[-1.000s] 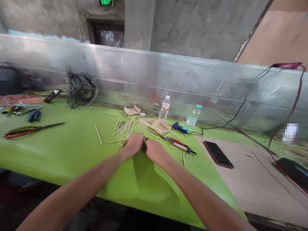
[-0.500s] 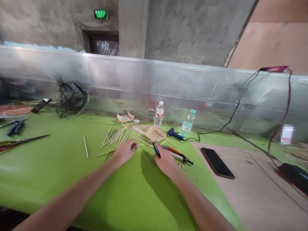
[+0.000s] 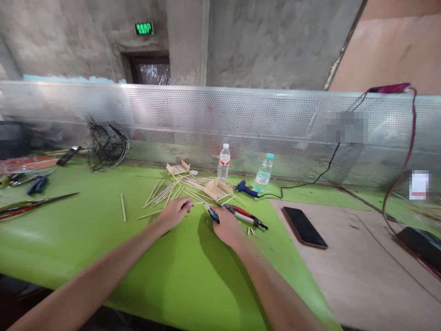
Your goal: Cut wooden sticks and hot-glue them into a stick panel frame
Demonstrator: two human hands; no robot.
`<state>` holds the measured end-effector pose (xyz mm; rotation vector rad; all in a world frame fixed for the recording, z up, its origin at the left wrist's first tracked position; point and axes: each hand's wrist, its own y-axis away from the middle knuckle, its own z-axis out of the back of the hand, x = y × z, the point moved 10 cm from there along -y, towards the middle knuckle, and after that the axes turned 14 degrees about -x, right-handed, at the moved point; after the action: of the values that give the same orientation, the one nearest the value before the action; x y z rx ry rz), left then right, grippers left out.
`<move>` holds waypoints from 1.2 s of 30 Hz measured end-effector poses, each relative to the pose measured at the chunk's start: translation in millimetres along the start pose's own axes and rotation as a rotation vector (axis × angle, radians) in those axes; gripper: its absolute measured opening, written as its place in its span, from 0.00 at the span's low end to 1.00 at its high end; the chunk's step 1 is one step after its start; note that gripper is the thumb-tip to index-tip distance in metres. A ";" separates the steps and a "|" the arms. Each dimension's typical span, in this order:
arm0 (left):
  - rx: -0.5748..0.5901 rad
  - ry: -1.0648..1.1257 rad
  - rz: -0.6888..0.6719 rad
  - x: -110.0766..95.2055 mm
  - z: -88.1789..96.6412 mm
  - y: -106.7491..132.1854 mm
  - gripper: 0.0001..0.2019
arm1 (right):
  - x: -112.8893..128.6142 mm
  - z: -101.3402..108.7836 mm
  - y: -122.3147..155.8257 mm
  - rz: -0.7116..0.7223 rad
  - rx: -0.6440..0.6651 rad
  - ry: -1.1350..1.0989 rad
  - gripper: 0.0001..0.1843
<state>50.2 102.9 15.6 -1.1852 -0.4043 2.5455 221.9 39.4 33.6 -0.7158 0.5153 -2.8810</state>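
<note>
My left hand (image 3: pixel 176 214) is closed in a pinch on a thin wooden stick (image 3: pixel 198 203), whose end points to the right. In my right hand (image 3: pixel 227 225) is a blue utility knife (image 3: pixel 213 214), its tip close to that stick; whether they touch I cannot tell. Just behind my right hand lie red-and-grey pliers (image 3: pixel 246 215). Beyond both hands is a loose pile of wooden sticks (image 3: pixel 161 195), with a small tray-like stick piece (image 3: pixel 217 189) at its right. A second such piece (image 3: pixel 178 169) sits farther back.
A blue glue gun (image 3: pixel 246 188), two water bottles (image 3: pixel 223 163) and a perforated metal screen (image 3: pixel 193 115) stand behind. On the right lies a phone (image 3: pixel 303 227). Long scissors (image 3: pixel 41 202), dark-handled pliers (image 3: pixel 37 184) and a wire bundle (image 3: pixel 107 145) are at left. One stick (image 3: pixel 123 208) lies apart.
My right hand has brought the knife leftward, nearer the stick in my left hand, and the knife has turned. The whole view has shifted slightly.
</note>
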 end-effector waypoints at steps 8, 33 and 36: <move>0.024 -0.017 -0.049 -7.7 -2.6 3.3 0.20 | 1.9 1.1 0.7 0.007 -0.014 -0.005 0.21; -0.051 -0.054 -0.310 -44.5 7.6 -0.1 0.18 | -12.0 33.9 -0.2 -0.150 -0.275 -0.142 0.34; -0.014 -0.125 -0.431 -78.0 7.4 -9.9 0.19 | -12.5 35.1 -4.2 -0.121 -0.324 -0.203 0.33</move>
<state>93.8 81.0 77.6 -0.8345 -0.6318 2.2452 249.4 35.5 58.8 -1.1069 0.9518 -2.8160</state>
